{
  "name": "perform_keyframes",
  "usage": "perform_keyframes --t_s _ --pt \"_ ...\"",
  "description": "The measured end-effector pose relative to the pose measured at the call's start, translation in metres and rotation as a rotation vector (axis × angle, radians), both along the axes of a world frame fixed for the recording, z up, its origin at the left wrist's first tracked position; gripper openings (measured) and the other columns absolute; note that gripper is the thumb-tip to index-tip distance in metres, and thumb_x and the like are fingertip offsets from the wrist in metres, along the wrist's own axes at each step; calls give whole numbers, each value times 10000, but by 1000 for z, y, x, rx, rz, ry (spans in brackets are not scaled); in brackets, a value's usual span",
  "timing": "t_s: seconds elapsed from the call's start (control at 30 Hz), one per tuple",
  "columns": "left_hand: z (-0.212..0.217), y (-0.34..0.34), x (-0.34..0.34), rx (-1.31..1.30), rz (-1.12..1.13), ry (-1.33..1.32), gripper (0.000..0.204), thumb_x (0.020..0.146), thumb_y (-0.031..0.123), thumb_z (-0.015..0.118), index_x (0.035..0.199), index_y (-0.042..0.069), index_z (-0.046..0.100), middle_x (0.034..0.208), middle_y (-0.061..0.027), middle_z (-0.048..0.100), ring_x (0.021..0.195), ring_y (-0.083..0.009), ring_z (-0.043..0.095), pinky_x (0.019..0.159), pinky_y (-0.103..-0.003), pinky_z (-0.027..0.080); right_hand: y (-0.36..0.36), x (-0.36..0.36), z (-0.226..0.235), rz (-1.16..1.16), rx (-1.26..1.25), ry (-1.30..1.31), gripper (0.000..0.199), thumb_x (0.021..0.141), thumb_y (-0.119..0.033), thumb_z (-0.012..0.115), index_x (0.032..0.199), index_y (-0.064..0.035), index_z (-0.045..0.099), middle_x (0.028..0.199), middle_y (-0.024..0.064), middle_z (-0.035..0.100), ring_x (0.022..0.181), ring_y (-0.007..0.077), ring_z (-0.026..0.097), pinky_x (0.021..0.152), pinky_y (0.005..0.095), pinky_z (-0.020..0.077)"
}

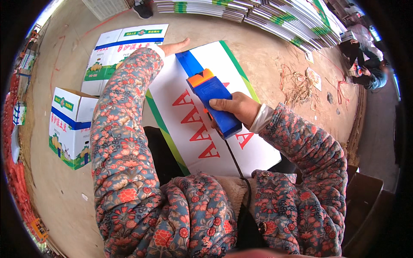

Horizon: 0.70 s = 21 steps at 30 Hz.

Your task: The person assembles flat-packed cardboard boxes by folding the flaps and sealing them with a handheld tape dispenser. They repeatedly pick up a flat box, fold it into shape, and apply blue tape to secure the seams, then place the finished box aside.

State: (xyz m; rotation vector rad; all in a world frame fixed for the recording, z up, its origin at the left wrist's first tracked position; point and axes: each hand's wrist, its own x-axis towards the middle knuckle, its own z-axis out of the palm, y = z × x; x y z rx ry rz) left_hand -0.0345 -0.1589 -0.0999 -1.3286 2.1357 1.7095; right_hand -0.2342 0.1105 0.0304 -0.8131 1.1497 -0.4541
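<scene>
A white carton point(171, 81) with green edges and red printing lies in front of my body, tilted away to the far left. My right hand point(241, 108) is wrapped round a blue tape dispenser point(217, 103) with an orange end, its thumb on top. The dispenser rests on the carton's upper face. From its far end a strip of blue tape point(189, 63) runs along the middle to the carton's far edge. At that edge, my left hand point(175, 46) is open, fingers stretched out, beside the carton's far left corner. Its palm is hidden.
Two standing white-and-green cartons, one near point(71, 129) and one farther point(101, 58), are on the left. Flat cartons point(292, 21) are stacked at the far side. Loose straps point(297, 86) litter the floor at right, near a seated person point(365, 64). A brown box point(365, 189) stands at lower right.
</scene>
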Motion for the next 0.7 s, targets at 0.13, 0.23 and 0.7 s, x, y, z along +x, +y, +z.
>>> perform_keyframes --t_s 0.13,0.23,0.7 --pt "11 6 32 -273 63 -311 969 750 838 251 1466 187 217 1520 -129 164 1412 -256 118 1123 -425 140 -7 1 2 41 -51 85 485 842 -406 636 938 68 615 812 160 670 702 221 668 668 309 554" --pt "30 20 68 -321 126 -408 943 768 822 257 1457 179 251 1508 -127 212 1404 -271 162 1119 -431 150 -15 3 6 10 -3 3 436 812 -335 687 993 52 600 866 156 674 734 224 673 726 319 548" --pt "24 159 28 -1121 485 -6 545 949 384 312 1358 28 371 1320 -216 464 1251 -348 415 1074 -423 272 -10 9 5 -65 -97 141 516 777 -361 724 1076 27 563 943 139 664 773 225 674 788 316 545"
